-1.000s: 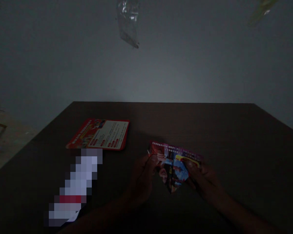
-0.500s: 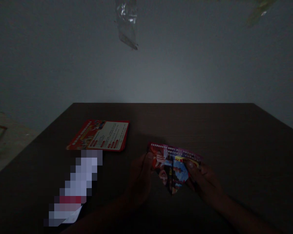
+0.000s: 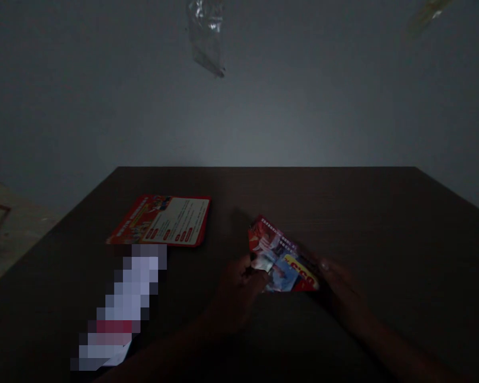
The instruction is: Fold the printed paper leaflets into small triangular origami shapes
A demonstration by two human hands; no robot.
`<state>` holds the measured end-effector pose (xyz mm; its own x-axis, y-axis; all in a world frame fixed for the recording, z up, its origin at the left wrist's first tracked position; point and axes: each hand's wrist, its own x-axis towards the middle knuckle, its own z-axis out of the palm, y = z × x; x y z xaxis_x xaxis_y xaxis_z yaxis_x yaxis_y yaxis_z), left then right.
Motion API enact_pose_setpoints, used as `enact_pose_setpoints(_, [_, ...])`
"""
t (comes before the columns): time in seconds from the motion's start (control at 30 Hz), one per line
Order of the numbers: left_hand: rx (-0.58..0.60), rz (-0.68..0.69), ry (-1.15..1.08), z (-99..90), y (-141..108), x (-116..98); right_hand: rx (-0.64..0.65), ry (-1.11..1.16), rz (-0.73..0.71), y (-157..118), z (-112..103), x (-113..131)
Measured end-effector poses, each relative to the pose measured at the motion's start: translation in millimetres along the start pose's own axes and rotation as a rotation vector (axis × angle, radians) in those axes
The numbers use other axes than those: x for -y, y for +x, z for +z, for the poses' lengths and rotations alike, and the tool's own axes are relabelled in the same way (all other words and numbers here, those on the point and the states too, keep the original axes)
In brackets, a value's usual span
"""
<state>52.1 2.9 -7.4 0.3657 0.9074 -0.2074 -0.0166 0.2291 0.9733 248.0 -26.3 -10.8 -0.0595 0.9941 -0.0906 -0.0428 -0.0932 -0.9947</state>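
A glossy printed leaflet (image 3: pixel 281 266), folded into a pointed shape with red, purple, blue and yellow areas, is above the table in front of me. My left hand (image 3: pixel 243 287) pinches its lower left edge between thumb and fingers. Along its right edge lies my right hand (image 3: pixel 341 284), fingers fairly straight and apart from a grip, touching or very near the paper. Dim light hides the fingertips behind the leaflet.
On the dark wooden table (image 3: pixel 303 191), a red and cream printed sheet or stack (image 3: pixel 175 221) lies at left. Nearer me is a pixelated pale object (image 3: pixel 123 303). A clear plastic bag (image 3: pixel 206 37) hangs on the grey wall (image 3: pixel 283 106).
The leaflet has turned, its lower point swinging to the right and a yellow printed patch coming into fuller view. My left hand has shifted right along its lower edge; my right hand has loosened its pinch.
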Motion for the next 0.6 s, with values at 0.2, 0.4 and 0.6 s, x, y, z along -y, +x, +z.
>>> enact_pose_setpoints(0.2, [0.122, 0.028, 0.116, -1.3, 1, -6, -0.092, 0.058, 0.049, 6, -11, 2])
enact_pose_setpoints(0.4, [0.054, 0.101, 0.149, -0.5, 5, -4, -0.097, 0.025, 0.106, 8, -6, 3])
enact_pose_setpoints(0.6, [-0.156, 0.120, 0.134, -4.5, 11, -3, -0.051, -0.006, 0.041, 7, -8, 2])
